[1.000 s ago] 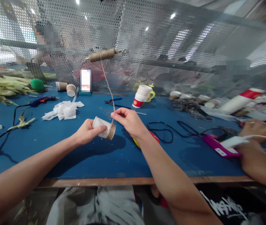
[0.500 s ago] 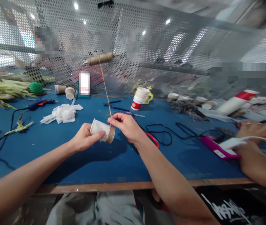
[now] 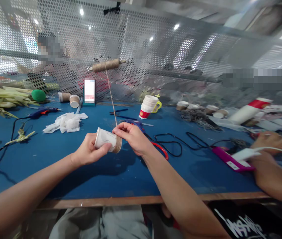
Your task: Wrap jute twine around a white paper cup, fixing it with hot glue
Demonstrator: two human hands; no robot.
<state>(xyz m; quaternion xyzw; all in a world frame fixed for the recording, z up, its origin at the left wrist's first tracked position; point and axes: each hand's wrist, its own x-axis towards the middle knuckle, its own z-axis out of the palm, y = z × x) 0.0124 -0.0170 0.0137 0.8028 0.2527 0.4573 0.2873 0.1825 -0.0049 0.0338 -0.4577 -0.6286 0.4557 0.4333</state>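
A white paper cup (image 3: 104, 138), lying on its side in the air over the table, has brown twine wound round its base end. My left hand (image 3: 89, 149) is closed round the cup near its rim, thumb along the near side. Beside the wound end, my right hand (image 3: 128, 134) pinches the twine (image 3: 111, 96) between thumb and fingers. That strand runs taut up to a twine spool (image 3: 106, 65) mounted on the perforated metal screen. Partly hidden behind my right hand is a blue glue gun (image 3: 134, 123).
Stacked paper cups (image 3: 147, 106) stand behind my right hand. White crumpled material (image 3: 66, 122) and another glue gun (image 3: 41, 112) lie left. A purple power strip (image 3: 232, 160) and a co-worker's hand (image 3: 271, 141) are at right. The perforated screen (image 3: 141, 49) bounds the back.
My right hand has shifted slightly left and down along the cup, still pinching the twine. The cup has turned a little in my left hand, and the strand meets it nearer its middle.
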